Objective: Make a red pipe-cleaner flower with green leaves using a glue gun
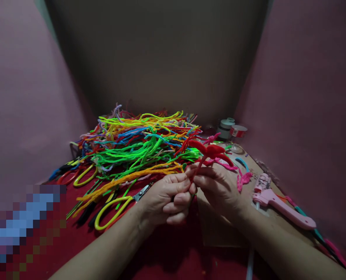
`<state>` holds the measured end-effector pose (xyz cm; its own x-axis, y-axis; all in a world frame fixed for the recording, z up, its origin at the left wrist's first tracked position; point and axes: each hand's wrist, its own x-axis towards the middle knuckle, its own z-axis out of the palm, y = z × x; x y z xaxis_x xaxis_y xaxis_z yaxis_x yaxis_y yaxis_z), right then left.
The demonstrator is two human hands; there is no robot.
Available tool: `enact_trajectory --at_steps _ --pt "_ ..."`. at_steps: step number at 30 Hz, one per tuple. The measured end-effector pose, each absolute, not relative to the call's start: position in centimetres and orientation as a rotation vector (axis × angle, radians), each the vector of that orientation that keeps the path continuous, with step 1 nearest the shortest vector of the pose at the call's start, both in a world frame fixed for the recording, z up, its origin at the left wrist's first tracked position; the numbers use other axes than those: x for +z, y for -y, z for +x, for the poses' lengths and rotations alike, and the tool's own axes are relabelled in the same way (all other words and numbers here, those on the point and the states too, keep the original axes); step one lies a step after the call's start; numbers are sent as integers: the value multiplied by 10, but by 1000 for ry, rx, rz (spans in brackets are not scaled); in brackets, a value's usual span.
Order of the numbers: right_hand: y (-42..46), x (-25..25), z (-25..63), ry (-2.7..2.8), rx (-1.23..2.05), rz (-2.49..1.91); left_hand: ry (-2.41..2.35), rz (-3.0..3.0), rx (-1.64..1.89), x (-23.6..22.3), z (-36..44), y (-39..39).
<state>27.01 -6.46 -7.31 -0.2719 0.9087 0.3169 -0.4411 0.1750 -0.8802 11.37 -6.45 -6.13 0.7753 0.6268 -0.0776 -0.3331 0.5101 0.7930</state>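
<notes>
Both hands meet at the centre around a red pipe cleaner shape (213,151), which has fuzzy loops or petals at its top and a stem running down between my fingers. My left hand (173,198) pinches the lower end of the stem. Just above it, my right hand (216,186) grips the same stem between thumb and fingers. The stem's lowest tip is hidden by the fingers. Yellow-handled scissors (114,210) lie beside my left wrist. A pink glue gun (280,202) rests to the right of my right hand.
A large heap of coloured pipe cleaners (149,149) spreads across the back. More yellow handles (85,175) lie at left. On the right, a cardboard sheet (219,229) carries pink fuzzy pieces (244,178). Behind it stand a jar (226,128) and a red-labelled roll (238,131). Pink panels flank both sides.
</notes>
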Motion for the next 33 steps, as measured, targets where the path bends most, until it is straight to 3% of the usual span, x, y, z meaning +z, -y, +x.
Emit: enact_trajectory --at_steps 3,8,13,25,33 --pt "63 -76 268 1169 1427 -550 -564 1050 694 -60 118 66" --pt "60 -84 267 1060 1409 -622 -1102 1942 1042 -65 126 74" --pt "62 -79 265 1115 1331 -667 -1185 2353 1159 -75 125 74" --pt "62 -75 271 1318 1296 -702 -1197 2042 1135 -67 121 66" --pt "60 -74 269 1125 1423 -688 -887 1298 924 -59 124 68"
